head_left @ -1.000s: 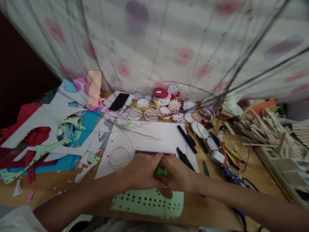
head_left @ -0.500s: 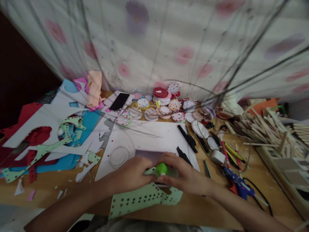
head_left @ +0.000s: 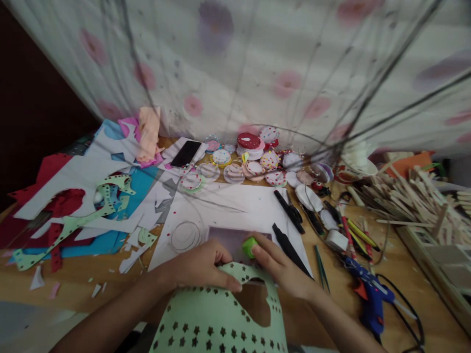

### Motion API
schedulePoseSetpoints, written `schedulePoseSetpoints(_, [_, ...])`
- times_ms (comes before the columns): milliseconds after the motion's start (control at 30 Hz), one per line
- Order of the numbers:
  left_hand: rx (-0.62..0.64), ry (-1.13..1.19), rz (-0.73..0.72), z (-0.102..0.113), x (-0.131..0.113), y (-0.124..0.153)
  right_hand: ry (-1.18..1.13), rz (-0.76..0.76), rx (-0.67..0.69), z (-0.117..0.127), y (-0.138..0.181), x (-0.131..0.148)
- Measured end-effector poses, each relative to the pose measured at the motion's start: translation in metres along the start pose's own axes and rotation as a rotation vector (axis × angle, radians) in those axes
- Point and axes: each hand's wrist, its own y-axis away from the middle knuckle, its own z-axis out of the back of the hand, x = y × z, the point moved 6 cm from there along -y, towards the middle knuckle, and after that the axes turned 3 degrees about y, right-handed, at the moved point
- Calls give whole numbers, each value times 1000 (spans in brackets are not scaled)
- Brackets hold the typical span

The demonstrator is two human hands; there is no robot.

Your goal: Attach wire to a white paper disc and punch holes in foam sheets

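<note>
Toward nine o'clock lies a heap of cut coloured paper [head_left: 84, 171], while at seven o'clock the left hand [head_left: 200, 262] is clamped, thumb uppermost, on the pale-green sheet with flower-shaped holes [head_left: 206, 310], which spreads across six o'clock. Just beyond the sheet's far edge, the small bright-green paper punch [head_left: 249, 247] sits gripped by the right hand [head_left: 281, 265] at five o'clock, with a blue glue gun [head_left: 373, 304] at four.

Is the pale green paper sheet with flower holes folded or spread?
Spread: the pale green paper sheet curves, showing rows of holes and no fold; its lower edge is unseen.
</note>
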Motion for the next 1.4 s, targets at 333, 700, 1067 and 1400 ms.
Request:
schedulePoseSetpoints(333, [-283,-500,-117,6,-18,17,-157,3,-5,6,3,-5])
schedulePoseSetpoints(700, [-540,-898,-373,-21,9,40,-36,29,-358,6,34,-31])
schedulePoseSetpoints(1067, [-965,-1228,-917,-24,-19,62,-615,389,-693,27,27,-25])
schedulePoseSetpoints(1400, [-946,-872,-581,37,-21,4,-678,259,-825,55,-2,-33])
